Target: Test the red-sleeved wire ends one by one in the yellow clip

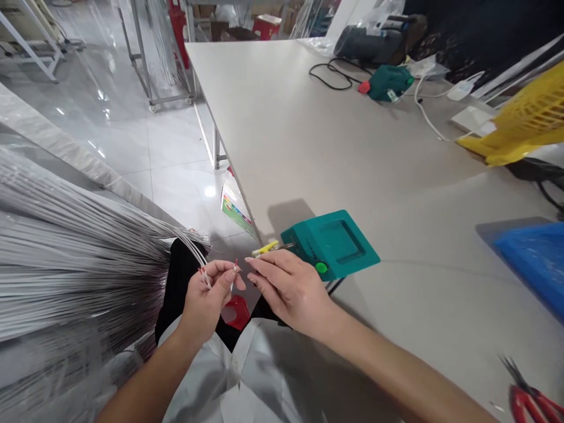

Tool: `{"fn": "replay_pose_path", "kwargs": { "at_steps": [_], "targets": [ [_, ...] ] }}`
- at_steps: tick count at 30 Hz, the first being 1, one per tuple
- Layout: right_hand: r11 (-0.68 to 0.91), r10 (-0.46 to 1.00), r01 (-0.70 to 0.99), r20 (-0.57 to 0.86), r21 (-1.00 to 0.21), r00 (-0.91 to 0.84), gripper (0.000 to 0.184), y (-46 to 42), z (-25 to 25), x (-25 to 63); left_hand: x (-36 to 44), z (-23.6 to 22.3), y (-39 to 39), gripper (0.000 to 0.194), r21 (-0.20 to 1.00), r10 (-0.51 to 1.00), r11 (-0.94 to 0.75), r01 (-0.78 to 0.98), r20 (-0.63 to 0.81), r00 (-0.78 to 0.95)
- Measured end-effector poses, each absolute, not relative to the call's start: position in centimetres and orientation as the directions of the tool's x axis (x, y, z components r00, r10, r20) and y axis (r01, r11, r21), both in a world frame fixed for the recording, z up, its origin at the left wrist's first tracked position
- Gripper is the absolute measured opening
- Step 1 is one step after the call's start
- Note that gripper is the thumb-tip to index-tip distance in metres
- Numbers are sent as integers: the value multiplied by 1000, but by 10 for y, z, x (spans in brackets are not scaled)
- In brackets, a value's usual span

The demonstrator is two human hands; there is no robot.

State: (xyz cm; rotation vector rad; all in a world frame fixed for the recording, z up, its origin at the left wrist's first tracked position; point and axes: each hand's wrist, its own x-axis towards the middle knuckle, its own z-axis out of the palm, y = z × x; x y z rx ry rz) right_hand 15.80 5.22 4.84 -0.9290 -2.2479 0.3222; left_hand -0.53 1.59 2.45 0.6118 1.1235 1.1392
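My left hand (pixel 209 295) is closed around several thin white cables (pixel 194 244). Its thumb and index finger pinch one cable end, where a small red wire tip (pixel 236 264) shows. More red-tipped ends stick out behind the fingers. My right hand (pixel 293 288) hovers just to the right, fingers stretched toward that end and slightly apart, with nothing visible in them. Beyond its knuckles stands a teal device (pixel 308 249) with a green button and a recessed top. A metal rod with a yellow clip (pixel 265 248) juts from its left side, near my right fingertips.
A large bundle of white cables (pixel 79 247) lies at left. On the table (pixel 282 129) are a blue tray (pixel 535 258), red-handled pliers (pixel 526 399), a yellow basket (pixel 524 117), a green device with a red part (pixel 390 82) and a dark motor-like machine (pixel 365 44). A red stool (pixel 238 311) shows below.
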Motion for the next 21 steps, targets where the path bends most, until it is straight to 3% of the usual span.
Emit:
{"fn": "replay_pose_path", "kwargs": {
  "at_steps": [3,5,10,16,18,21],
  "targets": [
    [564,808,388,390,-729,-442,22,49,38,147,-4,27,13,18,819,918,379,-430,-392,63],
    [478,843,275,348,-834,-411,18,50,35,142,-4,26,12,19,817,914,390,-425,-399,73],
    [322,907,83,282,-943,-312,14,49,32,135,-8,27,10,21,835,906,419,-357,-411,104],
    [-83,928,-141,-25,-987,-371,9,41,31,134,-9,32,6,24,893,926,377,-247,-362,106],
    [-30,910,-73,3,-997,-414,9,45,37,137,-11,29,6,23,890,920,392,-234,-375,114],
    [187,837,58,128,-981,-532,13,53,49,147,-17,23,9,22,902,922,385,-197,-384,45]
  ]
}}
